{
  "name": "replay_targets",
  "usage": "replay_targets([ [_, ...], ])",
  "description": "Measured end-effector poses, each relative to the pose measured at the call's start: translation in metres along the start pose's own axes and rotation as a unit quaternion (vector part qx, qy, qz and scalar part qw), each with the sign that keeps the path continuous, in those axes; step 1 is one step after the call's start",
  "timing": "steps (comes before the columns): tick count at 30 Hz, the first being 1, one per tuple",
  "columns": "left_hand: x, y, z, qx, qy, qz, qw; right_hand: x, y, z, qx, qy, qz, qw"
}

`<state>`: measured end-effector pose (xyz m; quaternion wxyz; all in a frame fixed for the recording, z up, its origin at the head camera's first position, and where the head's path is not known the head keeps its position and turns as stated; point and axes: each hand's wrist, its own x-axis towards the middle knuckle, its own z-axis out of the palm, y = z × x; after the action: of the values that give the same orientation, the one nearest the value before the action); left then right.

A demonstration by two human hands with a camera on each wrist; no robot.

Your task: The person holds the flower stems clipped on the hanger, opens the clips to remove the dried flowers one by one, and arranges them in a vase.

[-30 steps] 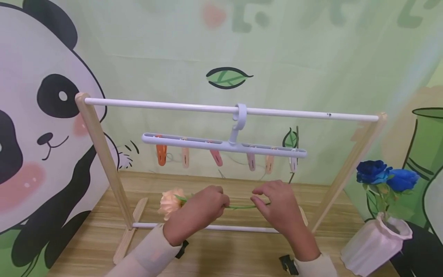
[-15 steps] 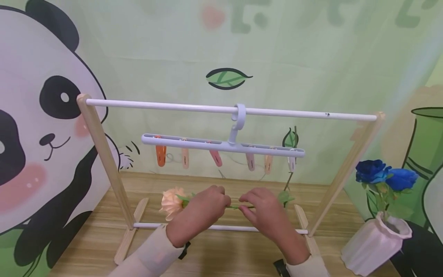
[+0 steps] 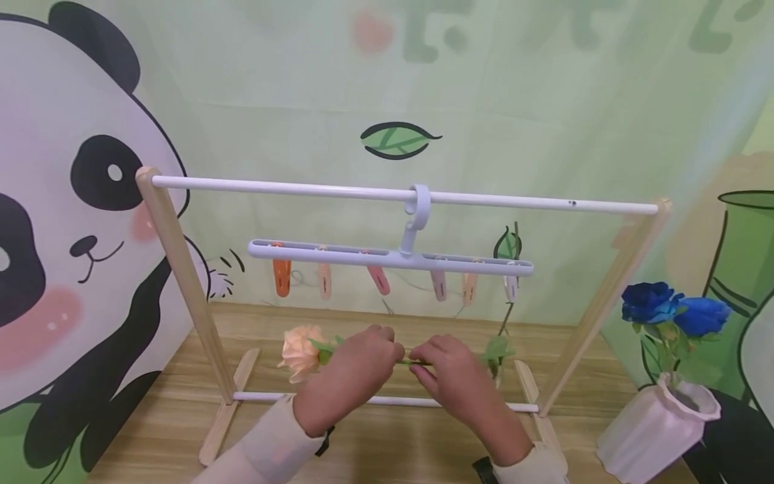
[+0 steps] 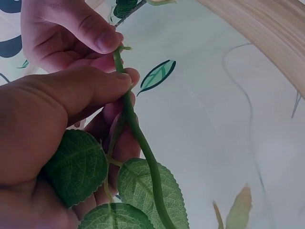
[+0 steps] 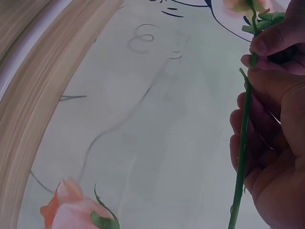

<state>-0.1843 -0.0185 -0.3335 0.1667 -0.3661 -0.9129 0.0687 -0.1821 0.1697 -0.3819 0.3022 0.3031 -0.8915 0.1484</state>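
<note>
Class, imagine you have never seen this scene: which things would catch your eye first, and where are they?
Probably the big printed panda, along the left side of the head view. Next come the vivid blue flowers above the pale vase at right. Then, low in the middle, the left hand and right hand pinch the green stem of a peach flower.

The table (image 3: pixel 375 447) has a light brown top with striped wood grain. Directly on it stands a rack (image 3: pixel 351 192), resting on two wooden feet (image 3: pixel 222 427), and also a pale vase (image 3: pixel 650 427) (this one near the right edge).
</note>
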Motion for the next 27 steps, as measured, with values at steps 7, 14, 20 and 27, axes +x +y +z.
replay_targets([
  [7,0.002,0.001,-0.003,-0.025,-0.022,-0.013,0.9994,0.001,-0.001,0.003,-0.009,-0.010,0.001,1.000],
  [14,0.001,0.004,-0.001,-0.033,-0.002,-0.021,0.9992,0.001,-0.004,0.006,-0.020,-0.004,-0.007,1.000],
  [20,0.000,0.003,0.001,-0.026,0.007,-0.023,0.9994,0.002,-0.005,0.010,-0.013,0.021,-0.012,1.000],
  [27,0.000,0.003,0.002,-0.016,-0.006,-0.023,0.9996,0.003,-0.006,0.010,0.005,0.040,-0.016,0.999],
])
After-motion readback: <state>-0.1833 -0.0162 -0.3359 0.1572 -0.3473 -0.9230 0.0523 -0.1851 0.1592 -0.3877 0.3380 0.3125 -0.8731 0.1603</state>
